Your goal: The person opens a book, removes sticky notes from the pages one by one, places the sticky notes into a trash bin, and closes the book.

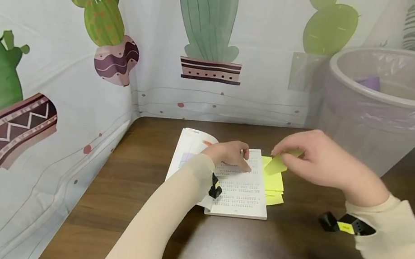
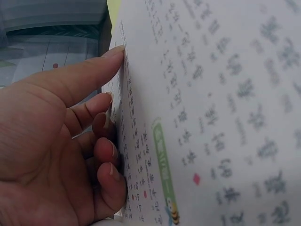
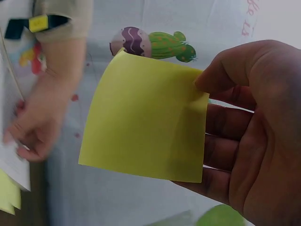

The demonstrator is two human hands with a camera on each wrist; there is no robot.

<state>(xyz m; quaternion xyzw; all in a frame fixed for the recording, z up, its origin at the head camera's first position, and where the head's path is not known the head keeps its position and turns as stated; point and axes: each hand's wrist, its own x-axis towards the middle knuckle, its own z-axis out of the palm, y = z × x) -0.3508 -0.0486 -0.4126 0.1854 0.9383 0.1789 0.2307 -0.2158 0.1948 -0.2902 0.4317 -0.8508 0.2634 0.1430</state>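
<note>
An open book (image 1: pixel 239 199) with printed pages lies on the table. My left hand (image 1: pixel 230 152) rests on its right-hand page, thumb and fingertips right at the paper in the left wrist view. Between the thumb and fingers of my right hand (image 1: pixel 322 160) I pinch a square yellow sticky note (image 3: pixel 146 117) by one edge. It is held up just right of the book, and one of its corners bends in the right wrist view. More yellow sticky notes (image 1: pixel 274 185) stick out past the book's right edge.
A large bin (image 1: pixel 360 127) with a purplish liner stands at the back right of the brown table (image 1: pixel 128 208); something purple (image 1: pixel 371 82) shows inside it. Cactus-print cloth (image 1: pixel 263 65) hangs behind and along the left. Both wrists wear black straps.
</note>
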